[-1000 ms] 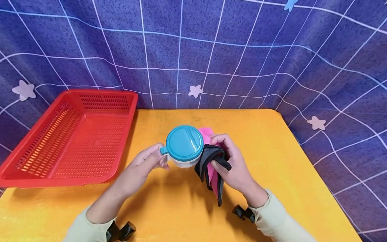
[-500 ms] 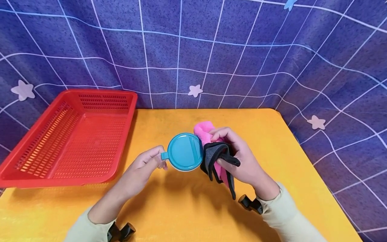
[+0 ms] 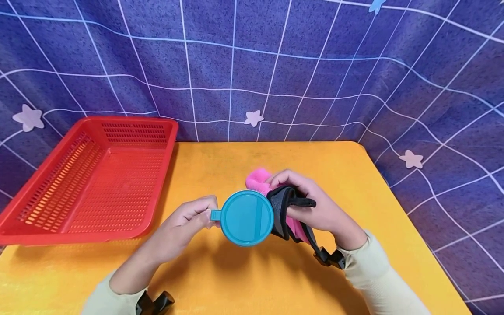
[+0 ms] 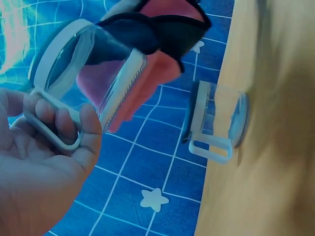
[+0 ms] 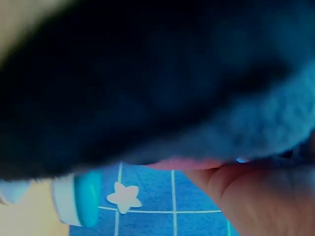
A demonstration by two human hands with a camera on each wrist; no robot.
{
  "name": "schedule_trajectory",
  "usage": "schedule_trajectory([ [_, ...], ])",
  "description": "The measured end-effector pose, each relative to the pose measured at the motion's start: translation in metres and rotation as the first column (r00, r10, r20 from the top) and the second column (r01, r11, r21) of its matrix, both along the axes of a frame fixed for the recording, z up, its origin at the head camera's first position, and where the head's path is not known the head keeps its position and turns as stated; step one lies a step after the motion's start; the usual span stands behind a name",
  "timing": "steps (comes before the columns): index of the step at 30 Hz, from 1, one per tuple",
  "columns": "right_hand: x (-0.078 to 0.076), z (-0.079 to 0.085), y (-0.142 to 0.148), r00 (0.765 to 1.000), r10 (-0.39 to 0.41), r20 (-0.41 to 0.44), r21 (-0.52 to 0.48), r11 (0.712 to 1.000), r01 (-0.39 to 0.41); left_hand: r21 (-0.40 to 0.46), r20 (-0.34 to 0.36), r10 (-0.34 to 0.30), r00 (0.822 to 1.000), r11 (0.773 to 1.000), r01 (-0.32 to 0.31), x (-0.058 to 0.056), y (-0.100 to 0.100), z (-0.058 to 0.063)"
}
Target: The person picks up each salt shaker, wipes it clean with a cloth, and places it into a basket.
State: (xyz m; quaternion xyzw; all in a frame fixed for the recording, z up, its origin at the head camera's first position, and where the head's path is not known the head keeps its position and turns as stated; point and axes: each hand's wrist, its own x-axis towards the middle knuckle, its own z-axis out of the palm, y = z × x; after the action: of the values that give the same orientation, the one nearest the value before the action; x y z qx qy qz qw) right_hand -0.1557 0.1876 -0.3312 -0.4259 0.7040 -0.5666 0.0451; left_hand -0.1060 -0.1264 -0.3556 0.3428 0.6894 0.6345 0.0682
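Observation:
A clear jar with a teal lid (image 3: 247, 218) is held above the table, lid toward the head camera. My left hand (image 3: 185, 229) grips its white loop handle (image 4: 51, 135), fingers curled through it. My right hand (image 3: 316, 208) holds a bunched pink and grey cloth (image 3: 278, 210) with black edging against the jar's right side. In the left wrist view the cloth's pink face (image 4: 152, 83) shows through and behind the jar's clear wall. Dark cloth (image 5: 147, 88) fills most of the right wrist view and hides the right fingertips.
A red perforated basket (image 3: 118, 183) stands at the left on the yellow table (image 3: 220, 162). A second handled clear jar (image 4: 216, 120) stands on the table in the left wrist view; the head view does not show it. Blue gridded fabric (image 3: 212, 65) rises behind.
Both hands have brought the jar and cloth nearer to me. The lid has tilted to face the head camera more, and the cloth has shifted along the jar's right side.

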Motion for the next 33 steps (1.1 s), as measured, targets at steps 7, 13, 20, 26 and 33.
schedule_trajectory([
  [7, -0.004, -0.011, 0.001, 0.997, 0.056, 0.045, 0.007, 0.998, -0.056, 0.019, -0.028, -0.044, 0.999, 0.999, 0.045, -0.001, -0.003, 0.002],
  [13, -0.006, -0.011, 0.004, 0.998, 0.048, 0.036, 0.030, 0.998, -0.049, 0.001, -0.024, -0.059, 0.998, 0.998, 0.059, -0.003, -0.002, -0.001],
  [20, 0.001, 0.005, 0.008, 1.000, 0.023, -0.013, 0.065, 0.998, -0.022, -0.031, -0.009, -0.061, 0.998, 0.998, 0.060, -0.004, -0.001, -0.005],
  [26, 0.009, 0.021, 0.010, 0.995, 0.064, -0.076, 0.065, 0.996, -0.059, -0.044, -0.009, -0.045, 0.999, 0.998, 0.044, -0.005, 0.001, -0.007],
  [33, 0.008, 0.028, 0.011, 0.990, 0.092, -0.110, 0.081, 0.993, -0.083, -0.084, -0.052, -0.021, 0.998, 0.996, 0.017, -0.004, 0.003, -0.005],
])
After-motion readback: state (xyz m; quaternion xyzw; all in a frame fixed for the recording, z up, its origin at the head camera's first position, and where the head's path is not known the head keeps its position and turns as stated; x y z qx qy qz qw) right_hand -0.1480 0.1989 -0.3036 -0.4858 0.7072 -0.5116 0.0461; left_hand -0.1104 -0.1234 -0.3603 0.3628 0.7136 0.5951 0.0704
